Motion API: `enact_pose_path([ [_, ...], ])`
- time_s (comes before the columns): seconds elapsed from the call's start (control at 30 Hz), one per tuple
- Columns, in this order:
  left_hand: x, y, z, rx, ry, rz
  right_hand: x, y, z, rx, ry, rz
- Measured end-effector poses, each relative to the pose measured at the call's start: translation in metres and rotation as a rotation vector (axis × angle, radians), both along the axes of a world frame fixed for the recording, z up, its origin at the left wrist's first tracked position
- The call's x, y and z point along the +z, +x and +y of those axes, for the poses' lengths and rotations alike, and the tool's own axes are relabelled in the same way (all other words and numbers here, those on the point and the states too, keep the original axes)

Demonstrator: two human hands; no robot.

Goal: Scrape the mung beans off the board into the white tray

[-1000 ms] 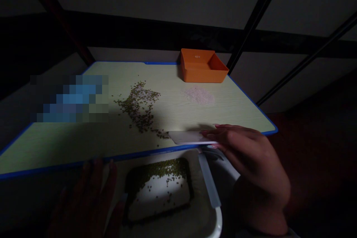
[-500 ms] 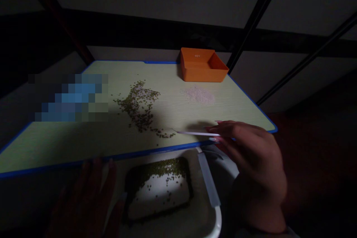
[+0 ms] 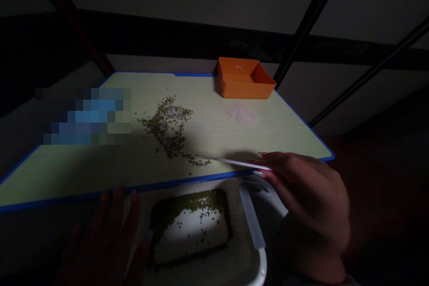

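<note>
My right hand (image 3: 308, 201) pinches a thin, pale stick-like tool (image 3: 239, 163) between thumb and fingers. Its tip points left, close to a short trail of green beans (image 3: 197, 161) near the table's front edge. Farther left, more green beans (image 3: 167, 143) lie scattered, with pale grains mixed among them. Below the edge is a white container (image 3: 261, 268) holding green beans (image 3: 201, 199), mostly along its far and left sides. My left hand (image 3: 103, 237), dark in shadow, lies over the container's left side with its fingers stretched and apart.
The pale wood-grain table (image 3: 208, 87) has a blue edge. At its back right stands an orange box (image 3: 246, 90), with a pile of pale grains (image 3: 240, 114) in front. A pixelated blue patch (image 3: 94, 111) covers the left side. Dark panels rise behind.
My right hand has shifted slightly down and to the right, drawing the tool's tip a little to the right. My left hand, the container and the piles look unchanged.
</note>
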State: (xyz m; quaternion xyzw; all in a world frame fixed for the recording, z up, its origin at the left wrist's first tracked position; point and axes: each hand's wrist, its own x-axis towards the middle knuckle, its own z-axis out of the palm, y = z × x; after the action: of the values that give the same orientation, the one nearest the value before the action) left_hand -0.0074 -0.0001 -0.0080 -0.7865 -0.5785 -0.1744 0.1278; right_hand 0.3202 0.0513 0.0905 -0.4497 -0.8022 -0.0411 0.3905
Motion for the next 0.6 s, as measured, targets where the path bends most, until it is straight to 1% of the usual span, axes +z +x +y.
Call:
enact_pose_path([
  [0.27,0.0027,0.0016,0.0017,-0.003,-0.002,0.019,-0.001,-0.0013,0.0017,0.021,-0.006,0.001],
  [0.47,0.0043,0.0027,0.0015,-0.018,0.012,0.033,-0.0042,-0.0011,0.0058,-0.053,0.022,-0.029],
  [0.6,0.0055,0.0025,0.0014,-0.014,0.019,0.043,-0.0006,0.0011,0.0025,-0.006,0.036,-0.016],
])
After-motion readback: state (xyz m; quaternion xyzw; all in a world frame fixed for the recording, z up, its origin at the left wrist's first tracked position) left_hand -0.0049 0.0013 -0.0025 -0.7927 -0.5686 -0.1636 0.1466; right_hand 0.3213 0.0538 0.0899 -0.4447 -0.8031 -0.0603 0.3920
